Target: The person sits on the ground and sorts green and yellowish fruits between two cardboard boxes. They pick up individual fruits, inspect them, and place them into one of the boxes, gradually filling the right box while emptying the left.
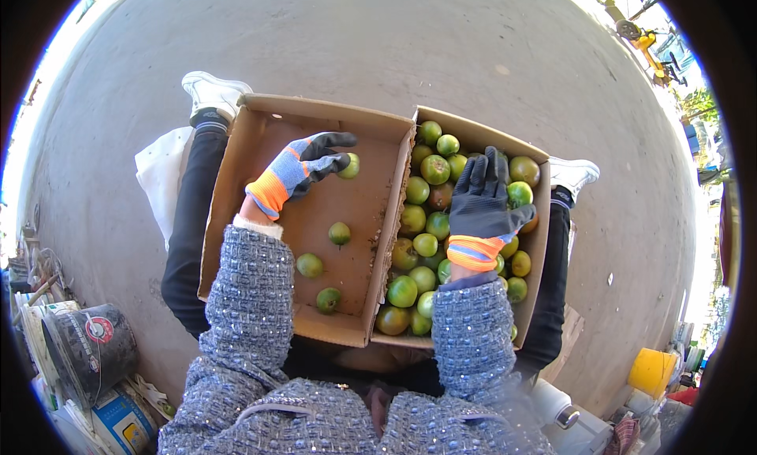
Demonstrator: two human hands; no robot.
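Note:
Two cardboard boxes stand side by side between my legs. Over the left box [355,206] my left hand [310,162], in a blue, orange and black work glove, has its fingers apart beside a green tomato [350,166]; whether they touch it is unclear. Several more tomatoes, such as a small green tomato [339,233], lie loose on that box's floor. The right box [535,266] is filled with green and reddish-brown tomatoes [435,170]. On top of them my gloved right hand [488,203] lies palm down with its fingers stretched out, hiding those beneath.
A concrete floor [366,47] surrounds the boxes. At the lower left are a black bucket [89,351] and other tubs. A yellow container [652,372] and a white bottle [553,403] are at the lower right. White shoes flank the boxes.

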